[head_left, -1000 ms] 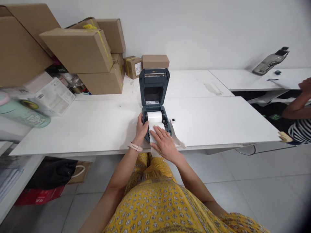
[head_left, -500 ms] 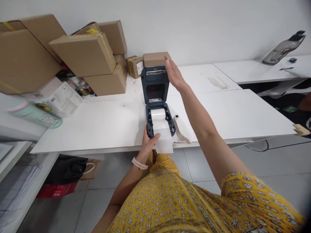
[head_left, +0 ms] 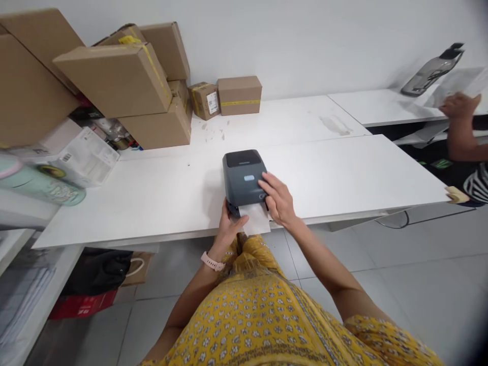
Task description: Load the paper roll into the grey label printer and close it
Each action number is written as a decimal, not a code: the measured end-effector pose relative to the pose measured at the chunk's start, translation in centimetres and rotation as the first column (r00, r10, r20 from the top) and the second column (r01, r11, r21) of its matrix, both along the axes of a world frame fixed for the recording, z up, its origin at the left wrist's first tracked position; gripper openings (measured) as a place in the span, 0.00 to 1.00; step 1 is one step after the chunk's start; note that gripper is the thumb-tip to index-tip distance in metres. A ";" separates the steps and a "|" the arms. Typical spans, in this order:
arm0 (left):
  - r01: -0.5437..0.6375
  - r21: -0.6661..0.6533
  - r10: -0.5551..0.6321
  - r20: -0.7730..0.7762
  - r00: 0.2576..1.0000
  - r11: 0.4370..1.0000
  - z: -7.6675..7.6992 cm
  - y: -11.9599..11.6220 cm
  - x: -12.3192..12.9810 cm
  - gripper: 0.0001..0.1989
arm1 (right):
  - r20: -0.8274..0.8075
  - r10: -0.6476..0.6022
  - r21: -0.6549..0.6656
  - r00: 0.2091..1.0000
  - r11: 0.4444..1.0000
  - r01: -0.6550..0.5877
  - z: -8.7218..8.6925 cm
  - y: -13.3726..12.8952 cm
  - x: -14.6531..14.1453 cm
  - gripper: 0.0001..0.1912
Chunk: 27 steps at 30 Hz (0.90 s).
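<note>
A dark grey label printer [head_left: 244,175] sits at the desk's front edge with its lid down over the base; the label roll inside is hidden. White label paper [head_left: 254,218] sticks out from its front and hangs past the edge. My left hand [head_left: 231,223] is closed at the printer's front left corner, its thumb pressing on the paper. Spread over the lid's front right part, the fingers of my right hand [head_left: 278,197] rest on the lid without grasping it.
Cardboard boxes [head_left: 110,81] are stacked at the left, near a mint bottle [head_left: 46,183]. Smaller boxes [head_left: 240,96] stand against the wall. Another person's hand [head_left: 461,105] is at the far right, by a grey water bottle [head_left: 432,71].
The printer's lid has swung down, from standing upright to lying over the base. My right hand came down with it. Another person's hand has appeared at the right.
</note>
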<state>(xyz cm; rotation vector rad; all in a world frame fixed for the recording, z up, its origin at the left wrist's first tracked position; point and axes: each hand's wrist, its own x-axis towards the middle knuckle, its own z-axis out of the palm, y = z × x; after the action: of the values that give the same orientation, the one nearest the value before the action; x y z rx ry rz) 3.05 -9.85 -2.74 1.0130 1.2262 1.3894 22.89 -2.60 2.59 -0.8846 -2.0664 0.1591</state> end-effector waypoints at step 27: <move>0.232 0.457 0.085 -0.573 0.815 0.859 10.9 8.6 0.0 0.31 | 0.391 0.271 -0.180 0.880 0.960 -0.216 3.3 4.9 -3.9 0.24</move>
<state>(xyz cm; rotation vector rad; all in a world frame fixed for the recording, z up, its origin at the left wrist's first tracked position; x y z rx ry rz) 3.00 -1.26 8.17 1.9565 1.2332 1.4208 18.96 2.30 5.93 -0.7796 -2.5907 0.2648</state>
